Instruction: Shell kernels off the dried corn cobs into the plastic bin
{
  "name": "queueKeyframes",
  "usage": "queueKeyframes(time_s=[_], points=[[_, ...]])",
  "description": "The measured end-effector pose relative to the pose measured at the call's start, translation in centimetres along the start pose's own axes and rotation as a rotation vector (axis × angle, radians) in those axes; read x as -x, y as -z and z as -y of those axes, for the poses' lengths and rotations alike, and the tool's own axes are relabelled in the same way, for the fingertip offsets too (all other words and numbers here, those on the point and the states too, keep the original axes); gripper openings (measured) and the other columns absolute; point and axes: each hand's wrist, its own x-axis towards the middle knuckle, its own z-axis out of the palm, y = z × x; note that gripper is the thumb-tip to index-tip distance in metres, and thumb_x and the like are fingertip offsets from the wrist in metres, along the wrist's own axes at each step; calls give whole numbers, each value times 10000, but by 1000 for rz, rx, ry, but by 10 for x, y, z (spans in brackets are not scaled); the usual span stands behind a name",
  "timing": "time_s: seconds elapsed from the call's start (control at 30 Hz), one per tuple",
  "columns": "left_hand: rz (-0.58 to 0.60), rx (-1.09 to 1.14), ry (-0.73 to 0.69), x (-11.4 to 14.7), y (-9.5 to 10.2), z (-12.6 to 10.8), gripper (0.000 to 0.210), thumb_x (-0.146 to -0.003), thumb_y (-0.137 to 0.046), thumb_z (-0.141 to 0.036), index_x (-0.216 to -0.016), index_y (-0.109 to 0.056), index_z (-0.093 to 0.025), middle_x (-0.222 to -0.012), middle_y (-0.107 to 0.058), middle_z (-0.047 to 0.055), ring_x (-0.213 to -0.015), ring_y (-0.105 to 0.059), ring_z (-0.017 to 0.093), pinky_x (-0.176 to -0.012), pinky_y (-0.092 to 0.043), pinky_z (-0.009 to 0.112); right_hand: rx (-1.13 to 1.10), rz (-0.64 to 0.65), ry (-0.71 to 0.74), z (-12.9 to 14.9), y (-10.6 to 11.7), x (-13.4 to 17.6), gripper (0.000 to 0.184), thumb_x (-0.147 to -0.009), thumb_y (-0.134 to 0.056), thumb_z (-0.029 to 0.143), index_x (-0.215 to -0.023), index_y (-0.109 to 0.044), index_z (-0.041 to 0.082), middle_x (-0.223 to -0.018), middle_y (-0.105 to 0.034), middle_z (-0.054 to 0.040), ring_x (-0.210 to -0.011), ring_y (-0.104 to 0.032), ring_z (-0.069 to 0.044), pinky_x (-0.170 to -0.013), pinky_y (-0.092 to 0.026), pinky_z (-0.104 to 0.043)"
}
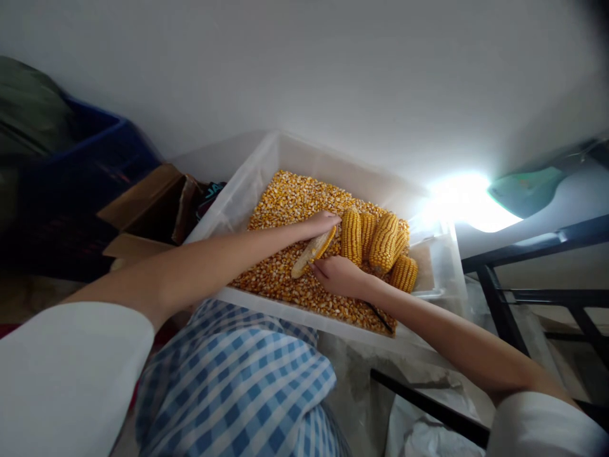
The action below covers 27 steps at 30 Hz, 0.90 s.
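Between my two hands is a corn cob (310, 252), partly stripped: its pale core shows on the left and yellow kernels still line the right side. My left hand (323, 223) is closed on its upper end. Lower down, the fingers of my right hand (339, 275) press together against the kernel side. Beneath lies a deep layer of loose corn kernels (290, 200) in a translucent plastic bin (257, 155). Several full ears of corn (351, 236) rest on the kernels just right of my hands. A thin dark stick-like thing (379, 316) pokes out below my right wrist.
An open cardboard box (143, 197) and a dark blue crate (90, 171) stand left of the bin. A bright lamp (469, 202) glows at the right, above a black metal frame (499, 311). A white wall (304, 70) rises behind. White bags (432, 425) lie on the floor.
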Motion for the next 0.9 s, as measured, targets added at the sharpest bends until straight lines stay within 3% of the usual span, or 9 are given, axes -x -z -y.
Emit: queueKeyframes(time_s=[0.3,0.5,0.63,0.77,0.9], points=[[-6,207,130,9,3,-5,260,-710,-437,-357,-578,-502,-143,-451,-501,-6,-410,-453,103,-465,-348,220,-101,-58,0,2,-4,-1,563,-858,-94,463,-864,-559,145,-788,-623,-91,-693,-572,-159,-612,-356,-225],[-10,243,169,9,2,-6,249,-706,-450,-357,-585,-502,-146,-433,-496,-9,-400,-449,98,-456,-349,214,-173,-28,121,-5,3,-3,513,-858,-165,468,-878,-567,151,-786,-621,-73,-661,-556,-133,-591,-334,-201],[-16,247,155,8,3,-6,260,-702,-447,-342,-545,-506,-144,-442,-497,-1,-391,-443,97,-435,-345,213,-98,2,66,-9,10,-2,510,-849,-172,484,-897,-566,164,-797,-620,-69,-688,-562,-151,-592,-333,-210],[-6,212,195,8,6,-8,289,-705,-434,-357,-523,-510,-144,-397,-460,-1,-366,-430,103,-417,-334,218,-52,43,9,-10,18,3,462,-860,-187,436,-928,-537,142,-802,-616,-82,-703,-566,-155,-580,-326,-212],[60,269,254,7,6,-6,316,-721,-402,-387,-539,-506,-151,-393,-470,6,-363,-450,124,-429,-347,241,-30,49,51,-11,26,8,381,-869,-209,339,-931,-532,147,-805,-619,-78,-685,-565,-142,-550,-315,-205]])
